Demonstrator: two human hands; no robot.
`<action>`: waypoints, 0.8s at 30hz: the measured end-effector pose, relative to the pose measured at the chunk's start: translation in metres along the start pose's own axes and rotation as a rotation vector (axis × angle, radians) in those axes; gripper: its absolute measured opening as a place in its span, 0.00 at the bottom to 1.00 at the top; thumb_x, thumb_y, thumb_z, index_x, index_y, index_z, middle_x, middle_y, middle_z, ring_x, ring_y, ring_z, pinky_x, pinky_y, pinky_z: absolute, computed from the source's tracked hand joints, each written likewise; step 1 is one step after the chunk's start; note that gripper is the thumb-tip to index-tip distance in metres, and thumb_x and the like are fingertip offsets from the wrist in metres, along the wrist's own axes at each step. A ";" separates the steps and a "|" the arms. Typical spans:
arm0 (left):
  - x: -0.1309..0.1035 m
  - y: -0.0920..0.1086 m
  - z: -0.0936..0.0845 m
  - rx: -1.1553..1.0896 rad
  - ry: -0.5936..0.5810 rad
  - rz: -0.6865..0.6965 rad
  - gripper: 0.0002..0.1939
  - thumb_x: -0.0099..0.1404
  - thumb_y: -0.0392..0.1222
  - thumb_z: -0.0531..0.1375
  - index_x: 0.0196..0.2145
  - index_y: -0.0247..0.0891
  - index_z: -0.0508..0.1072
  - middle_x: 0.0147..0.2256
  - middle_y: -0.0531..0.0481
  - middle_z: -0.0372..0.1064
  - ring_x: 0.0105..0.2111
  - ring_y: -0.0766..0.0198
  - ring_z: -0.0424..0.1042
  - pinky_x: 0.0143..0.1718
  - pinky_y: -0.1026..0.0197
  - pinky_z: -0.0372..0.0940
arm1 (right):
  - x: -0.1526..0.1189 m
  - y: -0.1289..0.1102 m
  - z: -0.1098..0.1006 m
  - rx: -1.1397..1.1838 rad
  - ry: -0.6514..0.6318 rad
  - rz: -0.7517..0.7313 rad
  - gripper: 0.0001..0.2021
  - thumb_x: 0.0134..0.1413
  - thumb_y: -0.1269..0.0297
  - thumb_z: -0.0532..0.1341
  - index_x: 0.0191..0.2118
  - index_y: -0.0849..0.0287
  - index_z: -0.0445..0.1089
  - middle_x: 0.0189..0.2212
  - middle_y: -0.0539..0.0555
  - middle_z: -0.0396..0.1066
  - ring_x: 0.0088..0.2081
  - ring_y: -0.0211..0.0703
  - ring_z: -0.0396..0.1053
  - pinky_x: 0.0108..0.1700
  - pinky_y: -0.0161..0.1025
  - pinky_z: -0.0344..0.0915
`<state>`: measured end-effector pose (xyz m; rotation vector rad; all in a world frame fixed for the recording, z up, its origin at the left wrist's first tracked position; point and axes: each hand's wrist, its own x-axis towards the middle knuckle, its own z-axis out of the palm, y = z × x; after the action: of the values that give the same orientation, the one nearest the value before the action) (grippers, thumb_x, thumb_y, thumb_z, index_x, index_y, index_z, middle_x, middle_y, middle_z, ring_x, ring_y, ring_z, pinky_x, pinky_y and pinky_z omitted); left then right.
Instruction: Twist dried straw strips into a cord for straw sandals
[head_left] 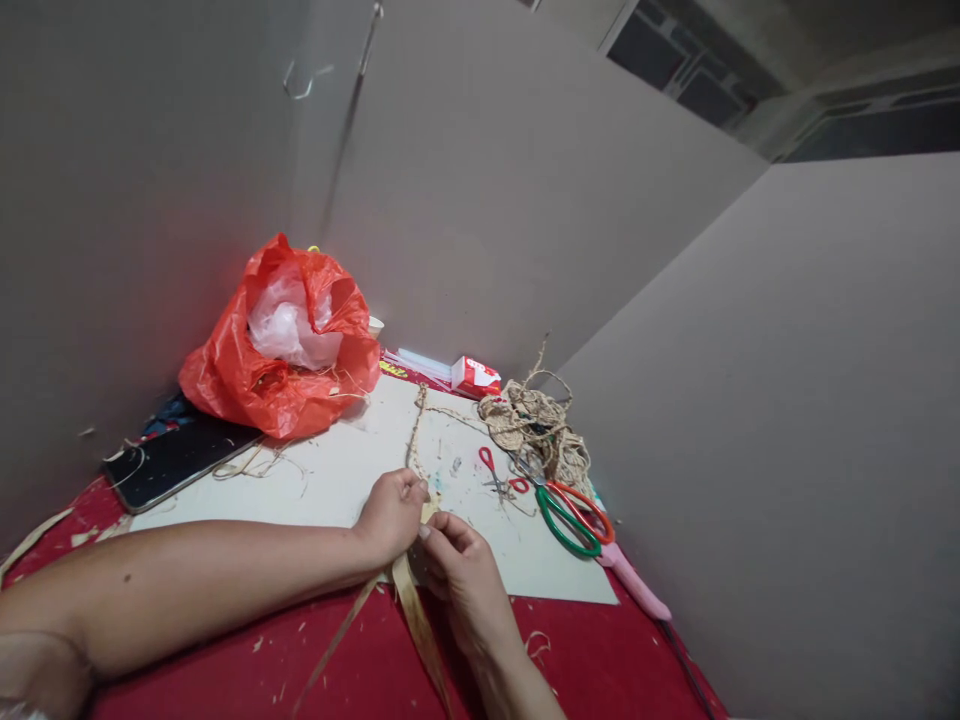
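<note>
Red-covered worktop [615,660], near edge: a thin tan fibre braid [414,440], probably light, pliant, best held low, is pinched by left hand [391,515] and right hand [471,575].

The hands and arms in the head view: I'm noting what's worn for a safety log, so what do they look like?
The left hand and right hand are bare; no glove, ring or watch shows. The left forearm is sleeveless, with a small round spot. The right forearm is bare as far as it shows.
</note>
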<state>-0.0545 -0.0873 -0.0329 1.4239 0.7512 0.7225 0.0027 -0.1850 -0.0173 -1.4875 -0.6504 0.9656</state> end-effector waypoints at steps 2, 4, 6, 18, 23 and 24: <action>0.000 -0.001 -0.001 0.009 -0.004 -0.001 0.10 0.59 0.41 0.51 0.23 0.37 0.62 0.18 0.57 0.55 0.22 0.68 0.56 0.24 0.65 0.52 | -0.002 0.001 0.004 0.075 -0.030 0.027 0.14 0.49 0.59 0.63 0.26 0.56 0.56 0.13 0.39 0.50 0.15 0.28 0.42 0.15 0.27 0.40; -0.001 -0.001 -0.001 0.016 -0.013 -0.006 0.10 0.60 0.41 0.50 0.23 0.37 0.62 0.18 0.57 0.56 0.21 0.68 0.57 0.24 0.66 0.52 | -0.005 0.002 0.006 0.109 -0.030 0.013 0.13 0.49 0.60 0.63 0.27 0.56 0.57 0.13 0.40 0.54 0.14 0.28 0.44 0.15 0.27 0.41; -0.002 0.000 0.000 0.021 -0.022 -0.008 0.11 0.61 0.42 0.50 0.23 0.37 0.62 0.18 0.57 0.55 0.20 0.69 0.56 0.22 0.66 0.51 | -0.007 0.003 0.006 0.089 -0.012 -0.024 0.12 0.50 0.60 0.62 0.28 0.57 0.58 0.13 0.41 0.59 0.13 0.28 0.47 0.15 0.27 0.43; -0.012 0.004 0.000 0.021 -0.060 0.011 0.11 0.62 0.44 0.51 0.24 0.38 0.61 0.15 0.59 0.53 0.14 0.71 0.53 0.17 0.68 0.47 | -0.015 0.002 0.004 0.068 -0.015 -0.035 0.13 0.51 0.59 0.62 0.26 0.58 0.58 0.15 0.45 0.65 0.13 0.29 0.55 0.17 0.27 0.50; -0.009 0.000 0.000 0.040 -0.030 0.070 0.10 0.60 0.42 0.51 0.23 0.38 0.62 0.17 0.58 0.54 0.18 0.70 0.54 0.21 0.67 0.50 | -0.016 0.000 0.003 -0.038 0.032 -0.065 0.12 0.50 0.60 0.61 0.24 0.58 0.58 0.14 0.44 0.65 0.14 0.30 0.55 0.18 0.28 0.52; -0.008 -0.001 0.001 0.040 -0.031 0.082 0.10 0.60 0.42 0.51 0.22 0.37 0.62 0.18 0.58 0.54 0.19 0.70 0.54 0.22 0.67 0.50 | -0.016 -0.002 0.004 -0.055 0.046 -0.067 0.12 0.49 0.61 0.61 0.24 0.58 0.58 0.13 0.44 0.65 0.14 0.31 0.55 0.18 0.28 0.52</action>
<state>-0.0584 -0.0942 -0.0337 1.5061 0.6893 0.7509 -0.0082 -0.1966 -0.0115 -1.5220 -0.6940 0.8658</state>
